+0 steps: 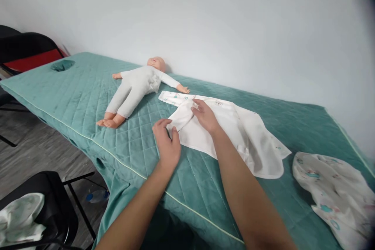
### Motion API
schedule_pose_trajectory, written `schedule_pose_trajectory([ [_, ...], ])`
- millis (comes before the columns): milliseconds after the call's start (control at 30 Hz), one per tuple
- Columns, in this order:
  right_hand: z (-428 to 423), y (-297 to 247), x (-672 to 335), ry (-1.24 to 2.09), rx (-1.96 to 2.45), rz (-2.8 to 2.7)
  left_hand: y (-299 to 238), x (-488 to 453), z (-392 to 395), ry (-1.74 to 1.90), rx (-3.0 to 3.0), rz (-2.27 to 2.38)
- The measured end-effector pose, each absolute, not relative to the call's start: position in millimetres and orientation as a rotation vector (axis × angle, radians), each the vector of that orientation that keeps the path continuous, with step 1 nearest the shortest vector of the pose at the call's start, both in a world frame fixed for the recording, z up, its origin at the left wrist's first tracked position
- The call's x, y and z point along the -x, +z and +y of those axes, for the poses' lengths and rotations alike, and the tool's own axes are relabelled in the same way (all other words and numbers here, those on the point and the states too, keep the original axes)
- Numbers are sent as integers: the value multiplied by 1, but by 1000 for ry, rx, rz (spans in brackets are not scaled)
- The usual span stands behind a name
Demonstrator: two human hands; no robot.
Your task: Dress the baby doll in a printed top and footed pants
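A white baby garment [234, 133] with small prints lies spread on the teal quilted table [88, 97]. My left hand [166, 142] pinches the corner of a folded sleeve at the garment's near left edge. My right hand [205, 115] presses down on the same folded sleeve, fingers bent over the cloth. A baby doll [136, 86] in a white suit lies on its back just to the left of the garment, one arm reaching toward it.
A second printed white cloth [334, 195] is bunched at the table's right end. A white wall runs behind the table. A black chair [43, 207] with a cloth [20, 218] on it stands at the lower left, and another dark chair [26, 52] stands at the far left.
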State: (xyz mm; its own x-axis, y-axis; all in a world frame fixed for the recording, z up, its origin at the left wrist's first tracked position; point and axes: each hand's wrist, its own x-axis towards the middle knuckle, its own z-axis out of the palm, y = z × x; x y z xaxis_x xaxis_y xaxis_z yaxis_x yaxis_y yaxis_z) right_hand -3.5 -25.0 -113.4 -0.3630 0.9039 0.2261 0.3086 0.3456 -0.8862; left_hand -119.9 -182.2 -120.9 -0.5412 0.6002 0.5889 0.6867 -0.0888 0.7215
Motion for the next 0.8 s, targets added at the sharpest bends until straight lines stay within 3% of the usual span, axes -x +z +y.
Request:
schedule_pose_trajectory([
  [267,-42,-111,11,404,1335,-2474,-113,108,-190,-1254,1876,-1918],
  [433,-63,-90,-12,702,1233,-2453,-117,108,-185,-1133,2006,-1990],
  [567,-64,-67,-78,977,1181,-1953,-120,106,-181,-957,1915,-2109],
  [733,-51,-68,-194,353,1885,-1548,-121,106,-182,-873,1897,-2059],
  [800,-51,-77,-225,361,2182,-1594,-120,106,-184,-890,1942,-1990],
])
